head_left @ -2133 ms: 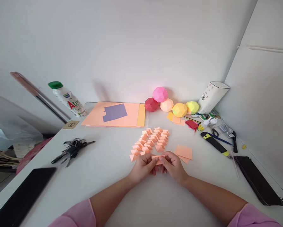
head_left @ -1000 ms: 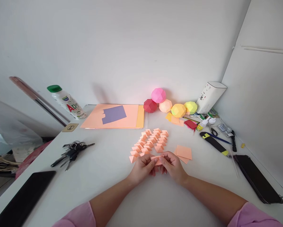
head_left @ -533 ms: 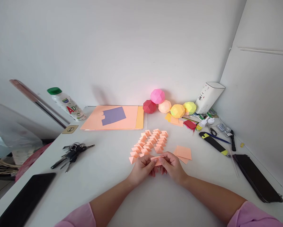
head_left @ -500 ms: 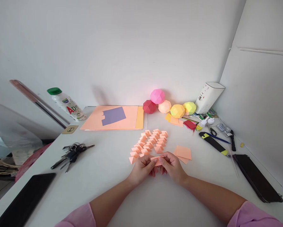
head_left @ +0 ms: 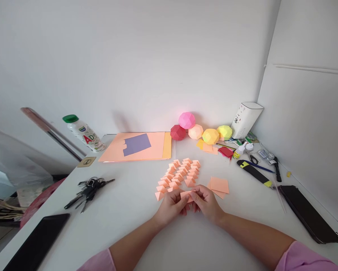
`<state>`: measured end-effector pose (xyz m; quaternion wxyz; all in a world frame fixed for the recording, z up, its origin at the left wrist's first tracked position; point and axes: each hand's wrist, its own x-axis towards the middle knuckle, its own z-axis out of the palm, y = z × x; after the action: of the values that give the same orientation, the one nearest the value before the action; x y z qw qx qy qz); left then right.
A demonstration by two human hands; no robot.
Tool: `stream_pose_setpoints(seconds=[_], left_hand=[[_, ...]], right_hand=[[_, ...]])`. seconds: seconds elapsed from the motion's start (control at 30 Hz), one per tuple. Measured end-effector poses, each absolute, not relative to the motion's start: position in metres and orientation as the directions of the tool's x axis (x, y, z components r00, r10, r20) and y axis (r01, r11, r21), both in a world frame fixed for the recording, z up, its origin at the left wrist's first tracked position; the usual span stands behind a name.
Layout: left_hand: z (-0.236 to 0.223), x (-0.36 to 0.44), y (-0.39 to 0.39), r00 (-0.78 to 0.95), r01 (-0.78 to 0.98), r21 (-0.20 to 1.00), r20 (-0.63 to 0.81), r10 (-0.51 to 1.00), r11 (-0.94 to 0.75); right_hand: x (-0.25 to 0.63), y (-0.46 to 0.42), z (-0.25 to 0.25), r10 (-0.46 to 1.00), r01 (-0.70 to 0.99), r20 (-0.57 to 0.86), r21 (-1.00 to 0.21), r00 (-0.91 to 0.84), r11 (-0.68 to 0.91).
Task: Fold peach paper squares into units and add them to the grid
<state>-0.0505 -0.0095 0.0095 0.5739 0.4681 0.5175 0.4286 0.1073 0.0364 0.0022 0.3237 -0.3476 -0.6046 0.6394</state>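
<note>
Between my two hands is a small peach piece of paper (head_left: 187,195), pinched at both sides and partly covered by my fingers. My left hand (head_left: 171,206) grips its left side with thumb and fingers. On the right, my right hand (head_left: 207,203) presses its thumb on the paper's other side. Just beyond my hands, several folded peach paper units (head_left: 177,177) stand in slanting rows on the white table (head_left: 135,188). Flat peach paper squares (head_left: 220,185) lie right of my right hand, overlapping each other.
Faceted paper balls (head_left: 195,131) sit by the wall. Left of them lie large peach sheets (head_left: 109,152) under a purple piece (head_left: 137,144). Keys (head_left: 89,191), a black phone-like slab (head_left: 37,244) and a bottle (head_left: 86,135) are leftward. Rightward are a box cutter (head_left: 255,174), glue (head_left: 239,151) and a black case (head_left: 308,213).
The whole view has shifted slightly, with the table items lower in the picture. Both hands stay on the peach paper, whose visible face now looks tilted more towards me.
</note>
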Motion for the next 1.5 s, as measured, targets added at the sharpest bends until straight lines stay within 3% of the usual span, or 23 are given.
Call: stream_pose_setpoints(seconds=[0.77,1.03,1.5], left_hand=[[0.023,-0.045,-0.010,0.172,0.065,0.991,-0.128,0.977,0.119],[0.013,-0.046,-0.010,0.128,0.160,0.980,-0.140,0.982,0.119],[0.010,-0.046,-0.009,0.146,0.105,0.989,-0.120,0.982,0.106]], right_hand=[[0.106,0.036,0.003,0.856,0.015,-0.028,-1.000,-0.516,-0.024],[0.107,0.037,0.000,0.851,0.018,-0.003,-1.000,-0.526,0.008],[0.107,0.038,0.001,0.821,-0.044,-0.013,-0.998,-0.571,-0.046]])
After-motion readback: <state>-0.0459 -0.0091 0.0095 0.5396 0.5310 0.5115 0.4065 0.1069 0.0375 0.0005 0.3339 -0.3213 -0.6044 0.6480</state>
